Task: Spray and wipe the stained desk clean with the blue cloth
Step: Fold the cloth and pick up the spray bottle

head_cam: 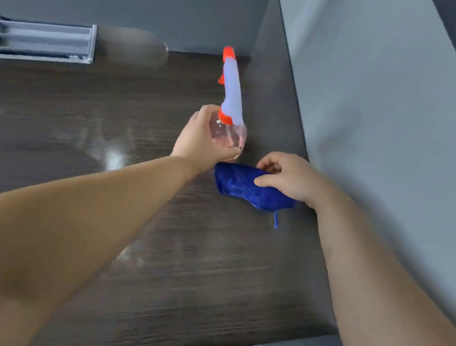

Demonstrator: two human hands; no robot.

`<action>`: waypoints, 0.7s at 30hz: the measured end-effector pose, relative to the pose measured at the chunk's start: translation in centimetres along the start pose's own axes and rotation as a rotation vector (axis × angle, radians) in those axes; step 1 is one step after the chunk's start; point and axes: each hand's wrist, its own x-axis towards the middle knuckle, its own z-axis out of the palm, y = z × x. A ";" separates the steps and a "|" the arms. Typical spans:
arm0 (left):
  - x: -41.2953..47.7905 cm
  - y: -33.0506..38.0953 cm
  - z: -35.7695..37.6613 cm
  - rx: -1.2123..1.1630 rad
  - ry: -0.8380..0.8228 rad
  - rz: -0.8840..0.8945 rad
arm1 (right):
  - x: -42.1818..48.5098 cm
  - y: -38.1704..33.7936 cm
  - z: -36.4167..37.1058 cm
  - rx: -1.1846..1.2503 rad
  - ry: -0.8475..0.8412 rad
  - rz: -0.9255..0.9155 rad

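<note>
A clear spray bottle [231,108] with a white head and orange nozzle and collar stands near the desk's far right corner. My left hand [202,137] is wrapped around its clear body. Just in front of it lies a bunched blue cloth [241,186], and my right hand [287,178] rests on the cloth's right end with thumb and fingers closed on it. The dark wood-grain desk [180,254] shows pale smears and wet glare left of the bottle and near my left forearm.
A grey partition wall [372,134] runs along the desk's right side, and another stands behind it. A grey slotted tray [40,39] sits at the far left against the back wall. The desk's front edge is near the bottom of the view.
</note>
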 end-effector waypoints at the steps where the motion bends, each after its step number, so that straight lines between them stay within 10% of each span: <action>1: 0.6 -0.4 -1.3 0.006 0.028 -0.022 | 1.2 -1.0 -0.3 -0.040 -0.013 -0.034; 7: 3.3 -2.5 -8.3 -0.004 0.144 -0.118 | 11.1 -7.0 -2.0 -0.266 -0.019 -0.202; 14: 4.8 -4.8 -11.5 0.003 0.165 -0.143 | 18.5 -8.8 -1.7 -0.600 0.426 -0.150; 21: 7.1 -4.7 -10.9 -0.073 0.164 -0.113 | 20.5 -6.9 3.2 -0.692 0.248 -0.202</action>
